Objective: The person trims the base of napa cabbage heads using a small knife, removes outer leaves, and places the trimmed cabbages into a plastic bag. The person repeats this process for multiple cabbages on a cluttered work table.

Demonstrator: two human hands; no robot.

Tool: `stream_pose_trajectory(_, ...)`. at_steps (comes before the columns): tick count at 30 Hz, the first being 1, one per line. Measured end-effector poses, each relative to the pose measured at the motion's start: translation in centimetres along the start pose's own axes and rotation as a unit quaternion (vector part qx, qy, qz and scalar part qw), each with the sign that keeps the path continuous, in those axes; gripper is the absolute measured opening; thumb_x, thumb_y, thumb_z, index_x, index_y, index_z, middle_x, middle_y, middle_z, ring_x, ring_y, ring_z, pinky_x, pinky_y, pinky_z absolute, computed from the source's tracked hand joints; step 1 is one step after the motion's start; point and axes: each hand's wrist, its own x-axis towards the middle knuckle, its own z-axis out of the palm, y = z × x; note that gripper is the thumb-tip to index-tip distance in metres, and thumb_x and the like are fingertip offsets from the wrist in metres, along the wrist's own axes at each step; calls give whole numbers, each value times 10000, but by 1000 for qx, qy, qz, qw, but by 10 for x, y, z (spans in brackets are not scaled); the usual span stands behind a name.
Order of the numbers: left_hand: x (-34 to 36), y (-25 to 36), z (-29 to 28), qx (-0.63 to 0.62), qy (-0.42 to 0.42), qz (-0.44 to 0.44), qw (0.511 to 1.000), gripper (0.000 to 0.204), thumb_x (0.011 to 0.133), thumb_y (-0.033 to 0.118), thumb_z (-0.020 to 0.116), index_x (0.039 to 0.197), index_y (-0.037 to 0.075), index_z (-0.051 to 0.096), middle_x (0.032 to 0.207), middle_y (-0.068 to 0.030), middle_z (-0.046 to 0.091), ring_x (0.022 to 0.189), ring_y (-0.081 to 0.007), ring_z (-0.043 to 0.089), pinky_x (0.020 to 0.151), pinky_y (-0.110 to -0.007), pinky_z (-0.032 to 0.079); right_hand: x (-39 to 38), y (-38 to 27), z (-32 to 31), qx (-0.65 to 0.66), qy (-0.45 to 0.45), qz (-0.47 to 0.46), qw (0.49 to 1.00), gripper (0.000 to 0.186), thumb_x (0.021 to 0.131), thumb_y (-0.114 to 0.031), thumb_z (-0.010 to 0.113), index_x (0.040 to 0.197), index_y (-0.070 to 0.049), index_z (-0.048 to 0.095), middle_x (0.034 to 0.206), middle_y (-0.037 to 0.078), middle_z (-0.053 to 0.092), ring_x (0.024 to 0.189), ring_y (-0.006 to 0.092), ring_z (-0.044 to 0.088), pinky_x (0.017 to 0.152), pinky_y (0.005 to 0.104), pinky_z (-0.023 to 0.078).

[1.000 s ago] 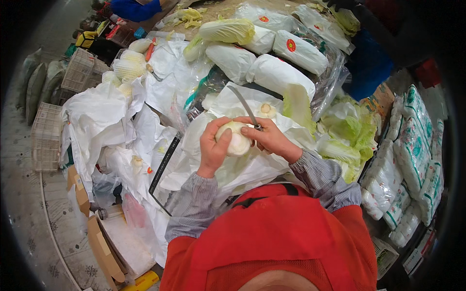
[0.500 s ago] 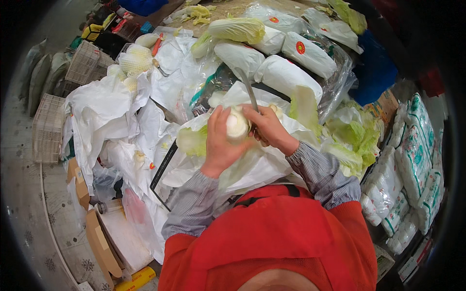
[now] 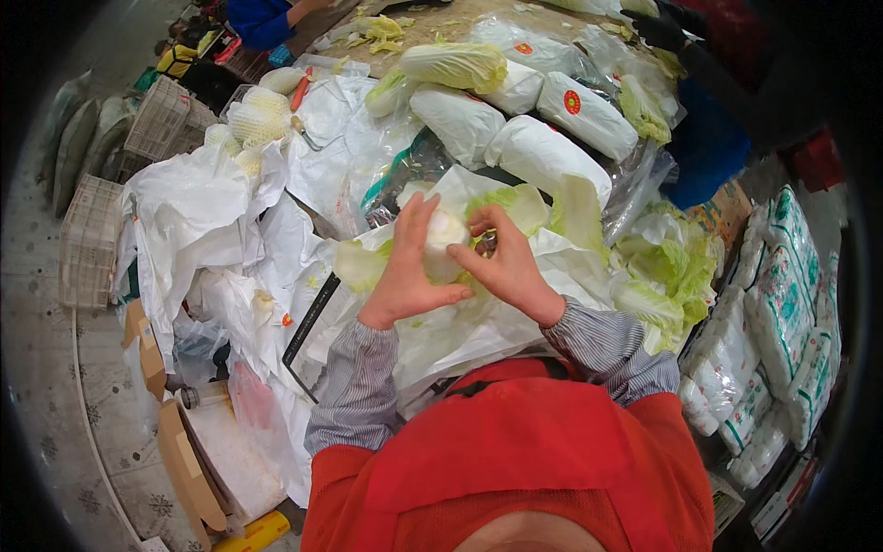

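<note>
My left hand (image 3: 409, 271) cups a trimmed cabbage (image 3: 444, 241) from the left, its pale cut base facing up. My right hand (image 3: 506, 271) holds the knife (image 3: 487, 243), its thumb against the cabbage; only a bit of metal shows among the fingers, the blade is hidden. Loose pale-green leaves (image 3: 359, 267) lie around both hands on white paper sheets (image 3: 561, 271). A leafy cabbage (image 3: 451, 64) rests on white wrapped bundles (image 3: 579, 115) beyond them.
Foam-netted produce (image 3: 253, 120) and an orange-handled tool (image 3: 299, 90) lie back left. Crates (image 3: 92, 244) and cardboard (image 3: 179, 460) stand left, plastic packs (image 3: 773, 313) right, a leaf pile (image 3: 662, 276) beside me. A co-worker's blue sleeve (image 3: 258, 18) shows top left; dark-clothed arm (image 3: 699, 46) top right.
The knife blade, upright earlier, has dropped out of sight behind the cabbage. My hands have shifted around the cabbage. More loose leaves show around it, and a dark arm appears at top right.
</note>
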Motion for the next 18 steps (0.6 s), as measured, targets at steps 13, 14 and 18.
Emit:
stream_pose_trajectory(13, 19, -27, 18, 24, 138, -54, 989, 770, 775, 329, 846, 1381, 47, 465, 1405, -206, 486, 1329, -349, 473, 1093, -439, 397, -48, 40, 0, 95, -42, 100, 990, 183, 872, -172, 648, 1003, -54, 600, 726, -11, 546, 568, 68, 494, 485, 239, 399)
stream_pose_trajectory(14, 19, -33, 18, -23, 178, -109, 978, 724, 771, 270, 851, 1353, 45, 485, 1351, -172, 534, 1277, -320, 523, 1060, -416, 435, -56, 44, 0, 75, -61, 93, 991, 164, 877, -175, 644, 982, -53, 614, 709, -12, 553, 559, 65, 494, 490, 236, 397)
stream_pose_trajectory(18, 14, -61, -12, -262, 380, -161, 872, 555, 797, 248, 784, 1261, 57, 546, 1182, -86, 629, 1126, -244, 619, 966, -384, 517, -65, 57, -15, 42, -95, 125, 987, 145, 888, -173, 640, 953, -43, 635, 726, -5, 584, 587, 66, 522, 534, 237, 414)
